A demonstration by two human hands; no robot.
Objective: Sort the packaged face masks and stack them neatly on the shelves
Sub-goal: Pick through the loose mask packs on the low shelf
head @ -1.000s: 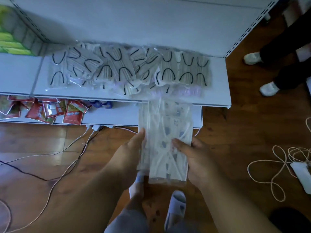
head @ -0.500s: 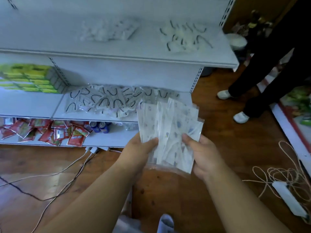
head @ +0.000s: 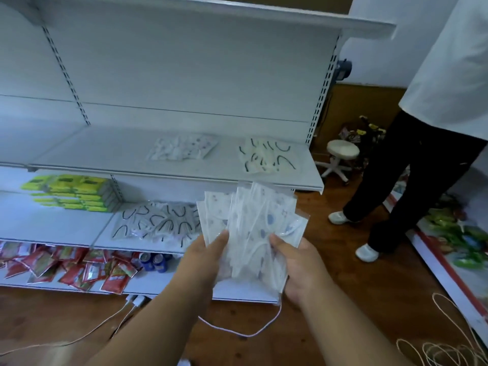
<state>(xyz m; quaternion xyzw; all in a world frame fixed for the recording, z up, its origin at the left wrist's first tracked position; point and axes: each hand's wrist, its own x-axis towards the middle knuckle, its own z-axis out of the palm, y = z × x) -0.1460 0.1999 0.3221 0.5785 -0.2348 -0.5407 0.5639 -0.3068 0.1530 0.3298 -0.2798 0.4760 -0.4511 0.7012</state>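
Both hands hold a fanned bundle of packaged masks (head: 250,228) before the white shelves (head: 184,175): left hand (head: 208,257) and right hand (head: 295,262) with thumbs pressed on front. Other mask piles (head: 182,147) lie on the shelf above. The floor (head: 356,286) is brown wood, with a cable (head: 237,330).

A small shop, white metal gondola shelving (head: 169,178) from nine to twelve o'clock, slotted uprights (head: 320,96), yellow-green packs (head: 74,192) stacked at nine, red sachets (head: 66,268) heaped at eight, drink cans (head: 154,261) beside them, wooden floor (head: 356,273)
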